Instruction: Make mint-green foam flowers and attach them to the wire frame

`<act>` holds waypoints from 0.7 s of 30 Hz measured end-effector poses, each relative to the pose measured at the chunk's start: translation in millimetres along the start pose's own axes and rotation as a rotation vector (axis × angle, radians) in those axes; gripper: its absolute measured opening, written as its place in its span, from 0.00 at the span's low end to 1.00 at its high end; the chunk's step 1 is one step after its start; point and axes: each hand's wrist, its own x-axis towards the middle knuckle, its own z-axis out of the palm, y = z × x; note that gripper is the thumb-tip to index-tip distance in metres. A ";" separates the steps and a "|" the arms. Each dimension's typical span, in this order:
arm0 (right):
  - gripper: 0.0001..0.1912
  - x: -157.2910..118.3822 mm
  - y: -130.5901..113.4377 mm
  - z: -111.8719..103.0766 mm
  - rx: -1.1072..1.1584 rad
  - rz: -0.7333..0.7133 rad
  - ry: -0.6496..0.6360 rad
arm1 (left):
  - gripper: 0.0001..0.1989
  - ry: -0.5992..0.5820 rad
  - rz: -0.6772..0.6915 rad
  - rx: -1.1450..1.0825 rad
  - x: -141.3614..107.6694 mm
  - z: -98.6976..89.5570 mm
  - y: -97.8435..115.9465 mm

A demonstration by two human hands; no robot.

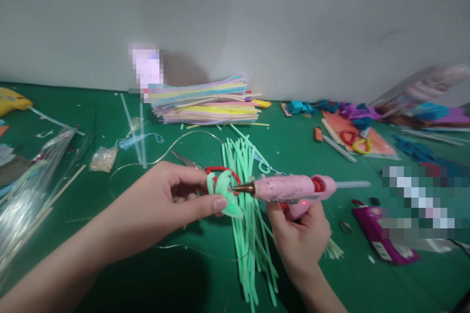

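My left hand (183, 195) pinches a small mint green fuzzy piece (232, 205) between thumb and fingers. Wrapped round the handle of a pink glue gun (286, 189) is my right hand (301, 234). The gun's metal nozzle points left, its tip at the green piece; whether they touch is unclear. A red light glows on the gun, and a clear glue stick (352, 184) sticks out of its back. Beneath both hands lies a loose bunch of mint green stems (247, 249). Red-handled scissors (187, 160) lie behind my left fingers, partly hidden.
Stacked pastel stems (209, 110) lie by the wall. At the left are a yellow glue gun (12, 101), plastic wrapping (33, 205) and a small bag of beads (104, 159). A purple pouch (382, 237) and an orange sheet (378, 139) are at the right. Thin wire loops round the middle.
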 end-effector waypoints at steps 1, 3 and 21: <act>0.15 0.2 -0.2 0.1 0.002 -0.003 -0.001 | 0.17 -0.001 0.002 0.001 0.0 -0.1 0.0; 0.15 0.2 0.1 0.4 0.004 -0.011 0.003 | 0.17 -0.002 0.002 0.004 0.6 -0.6 -0.7; 0.17 0.4 3.6 0.2 -0.037 -0.054 0.060 | 0.07 -0.005 -0.069 -0.087 1.9 2.5 1.9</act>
